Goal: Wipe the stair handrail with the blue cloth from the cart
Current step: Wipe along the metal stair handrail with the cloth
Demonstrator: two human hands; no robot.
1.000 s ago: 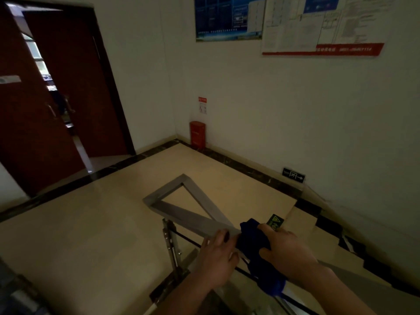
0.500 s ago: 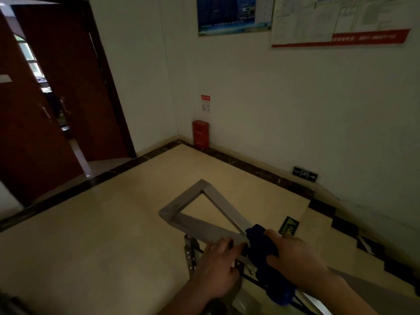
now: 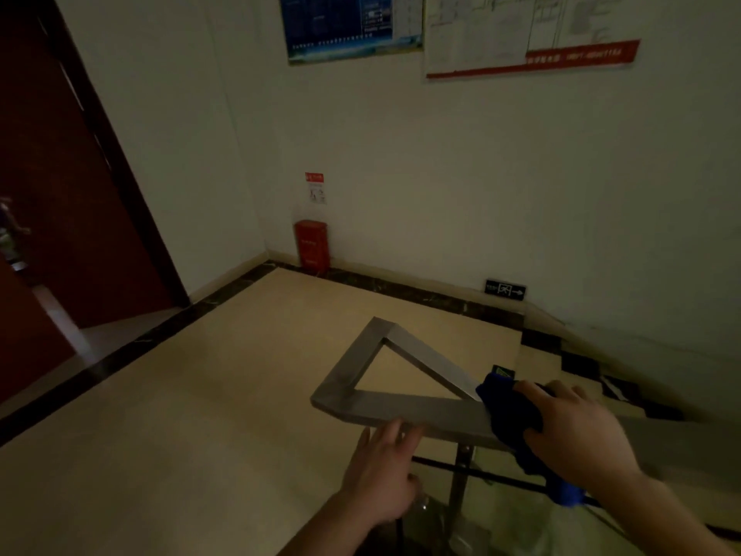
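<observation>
Observed: right hand [image 3: 577,429] clasps the blue cloth [image 3: 507,409], bunched on the handrail [image 3: 401,407] right of its corner. The left hand [image 3: 381,471] rests loose-fingered at the rail's near edge, holding nothing. Risk: the cloth's hanging tail may snag the post [image 3: 461,477] below.

Bare along the rail [image 3: 401,407] from the cloth [image 3: 509,411] leftward to the left corner, up the short run to the far corner, and back down the slanted run. Open through the triangle between those runs. Blocked at the rail's near edge by the left hand [image 3: 381,471], fingers touching it. Blocked rightward by the right hand [image 3: 577,431] gripping the cloth. Barred beneath the rail by the post [image 3: 457,483] and a black bar [image 3: 493,477]. Wall [image 3: 481,194] well apart beyond.
</observation>
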